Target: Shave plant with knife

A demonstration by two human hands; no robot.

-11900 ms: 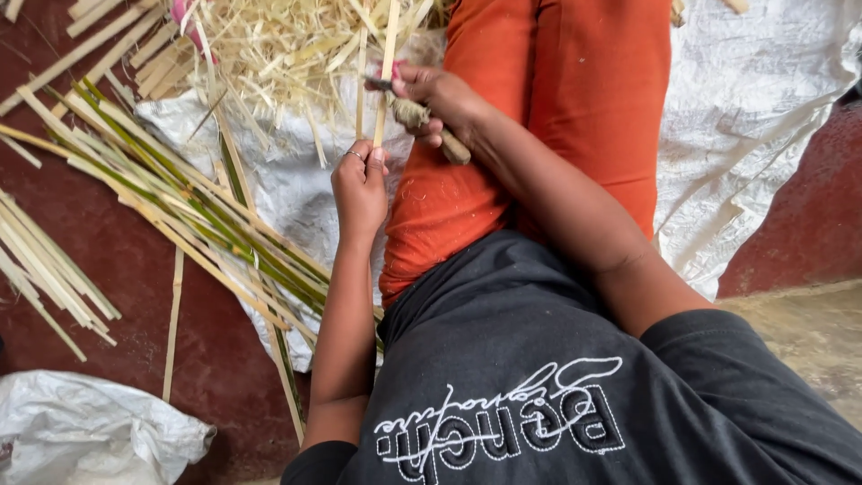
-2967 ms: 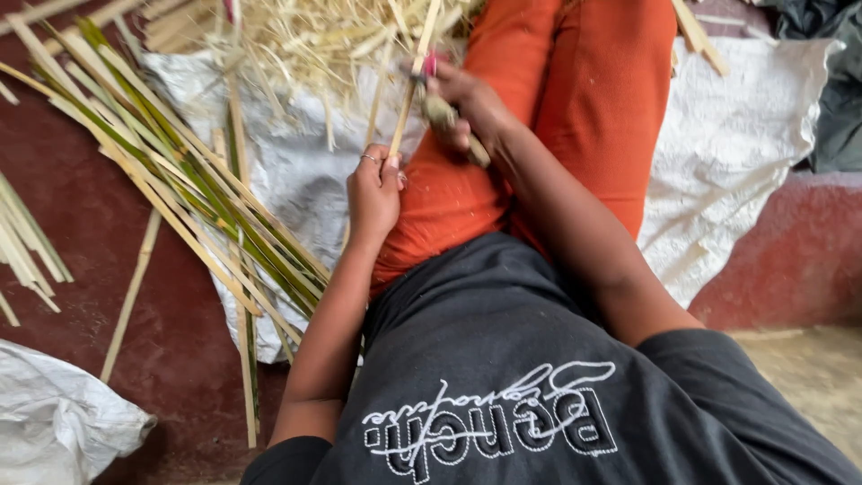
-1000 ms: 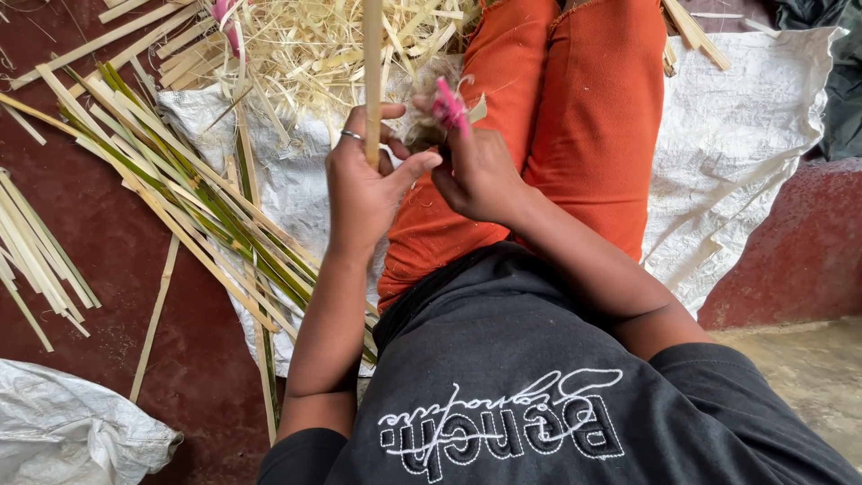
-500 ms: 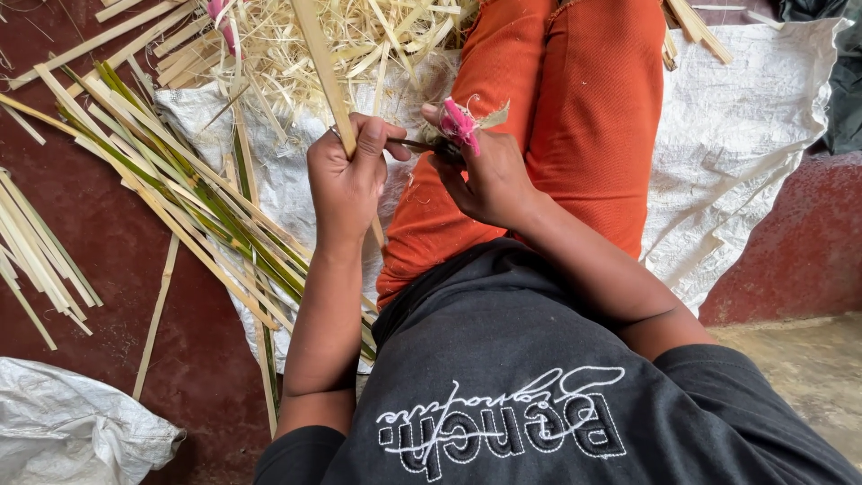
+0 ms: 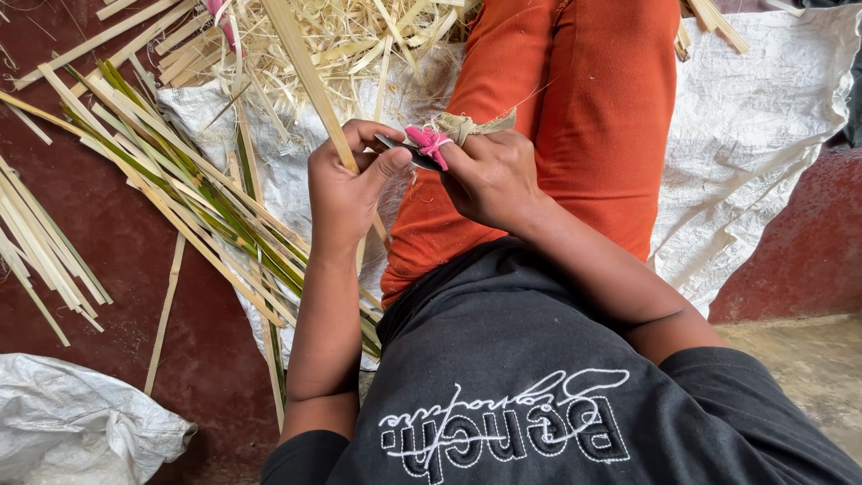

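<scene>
Left hand [image 5: 346, 193] closed around a pale bamboo strip [image 5: 310, 76] — thumb and fingers pinch it low down, and the strip runs up and away from the hand toward the shavings pile [image 5: 350, 36]. Right hand [image 5: 489, 175] just beside the left, fist closed on a small knife [image 5: 404, 148]; the dark blade pokes out toward the left thumb and appears to touch the strip at the pinch, exact contact hard to tell. Pink cloth wrap [image 5: 426, 142] sits on a right fingertip next to the blade, and a frayed tan wrap [image 5: 467, 126] lies over the top of the right hand. Both hands are held over the orange trouser leg [image 5: 575, 117], at its left edge. Left of the leg — a white woven sack [image 5: 269, 162] spread on the dark red floor [image 5: 135, 296], carrying a loose bundle of green-and-yellow bamboo strips [image 5: 197, 198] lying diagonally. More pale strips [image 5: 36, 233] lie further left of the leg on the bare floor. The sack continues to the right of the leg. A crumpled white bag [image 5: 72, 431] lies at the lower left, well apart from the leg. A black shirt [image 5: 539, 395] fills the near view below the hands.
</scene>
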